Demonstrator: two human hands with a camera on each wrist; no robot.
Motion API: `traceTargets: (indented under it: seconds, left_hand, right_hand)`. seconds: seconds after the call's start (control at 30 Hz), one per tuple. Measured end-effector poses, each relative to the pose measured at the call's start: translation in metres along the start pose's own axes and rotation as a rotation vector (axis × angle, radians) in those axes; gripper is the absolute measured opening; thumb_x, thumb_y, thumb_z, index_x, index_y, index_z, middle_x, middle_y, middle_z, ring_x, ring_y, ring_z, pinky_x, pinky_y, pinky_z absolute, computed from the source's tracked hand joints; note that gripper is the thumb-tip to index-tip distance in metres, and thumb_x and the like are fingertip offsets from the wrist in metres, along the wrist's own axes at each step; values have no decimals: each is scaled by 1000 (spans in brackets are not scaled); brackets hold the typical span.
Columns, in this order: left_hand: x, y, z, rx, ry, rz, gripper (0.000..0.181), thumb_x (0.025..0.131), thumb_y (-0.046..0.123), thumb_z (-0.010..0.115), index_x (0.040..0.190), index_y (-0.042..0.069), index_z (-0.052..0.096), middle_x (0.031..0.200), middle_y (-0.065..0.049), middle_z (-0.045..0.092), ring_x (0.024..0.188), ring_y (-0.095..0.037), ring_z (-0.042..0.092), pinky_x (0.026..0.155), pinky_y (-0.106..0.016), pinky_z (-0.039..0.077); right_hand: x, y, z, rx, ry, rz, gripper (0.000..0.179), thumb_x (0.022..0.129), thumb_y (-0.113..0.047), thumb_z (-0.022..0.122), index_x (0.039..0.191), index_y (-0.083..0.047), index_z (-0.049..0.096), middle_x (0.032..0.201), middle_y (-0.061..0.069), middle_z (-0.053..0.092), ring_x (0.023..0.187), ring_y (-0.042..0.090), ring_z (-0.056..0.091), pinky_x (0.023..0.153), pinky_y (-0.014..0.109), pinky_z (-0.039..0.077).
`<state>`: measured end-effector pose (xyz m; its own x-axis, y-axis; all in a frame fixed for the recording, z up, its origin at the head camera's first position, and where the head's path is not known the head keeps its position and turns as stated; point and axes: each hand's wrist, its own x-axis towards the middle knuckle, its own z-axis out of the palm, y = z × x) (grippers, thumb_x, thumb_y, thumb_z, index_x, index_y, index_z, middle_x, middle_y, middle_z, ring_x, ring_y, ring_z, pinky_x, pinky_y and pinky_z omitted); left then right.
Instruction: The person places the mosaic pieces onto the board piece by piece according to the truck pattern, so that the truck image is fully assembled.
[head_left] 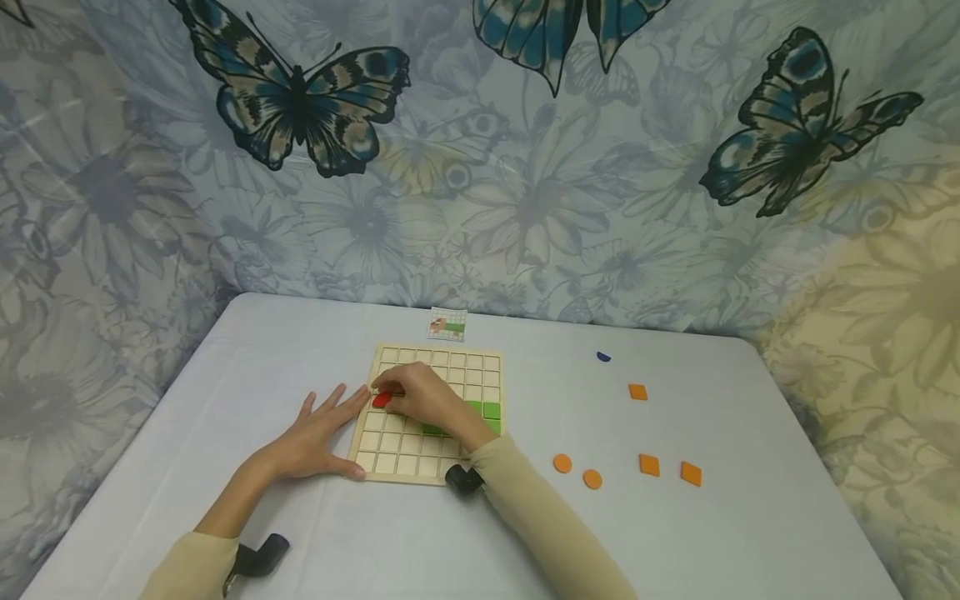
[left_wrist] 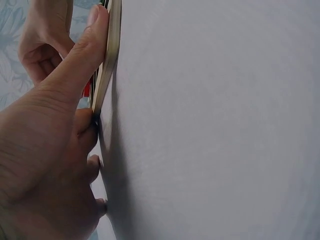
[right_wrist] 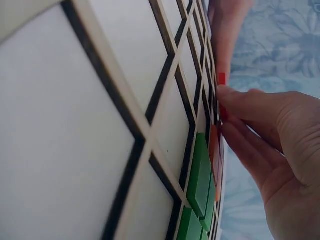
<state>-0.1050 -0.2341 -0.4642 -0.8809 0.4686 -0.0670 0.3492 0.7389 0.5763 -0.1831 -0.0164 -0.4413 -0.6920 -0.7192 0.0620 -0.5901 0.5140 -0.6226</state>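
Near the front, the left hand (head_left: 311, 442) is spread wide, with its thumb at the near left corner of the wooden board (head_left: 386, 463) and a fingertip by its left edge. Off to the right are two round orange pieces (head_left: 562, 463). A little farther up, the right hand (head_left: 427, 396) pinches a red piece (head_left: 382, 400) over the board's left side. The red piece is just beside the left fingertips, but the right hand has it. It looks longest from side to side and tips a little, though fingers hide part. Next come green pieces (head_left: 491, 410). The right wrist view shows something orange (right_wrist: 214, 137) past the green ones, which the right hand hides from the head view. Behind the board is a little picture card (head_left: 447, 324).
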Motion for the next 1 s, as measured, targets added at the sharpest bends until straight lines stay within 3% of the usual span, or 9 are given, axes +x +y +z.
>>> traceTargets:
  seconds: [0.57, 1.0]
  left_hand:
    - [1, 1, -1, -17, 5, -2, 122, 62, 58, 83, 155, 4, 25, 160, -16, 25, 146, -47, 9, 111, -69, -6]
    - [-1, 1, 0, -17, 5, 1, 122, 63, 58, 84, 155, 3, 25, 160, -16, 24, 146, -47, 9, 110, -70, -6]
  right_hand:
    - [1, -1, 1, -63, -2, -15, 34, 87, -10, 75, 120, -9, 70, 114, 0, 71, 101, 5, 64, 88, 14, 48]
    - [0, -2, 6, -48, 9, -33, 31, 88, -4, 71, 119, -8, 71, 113, -1, 71, 104, 6, 63, 91, 15, 47]
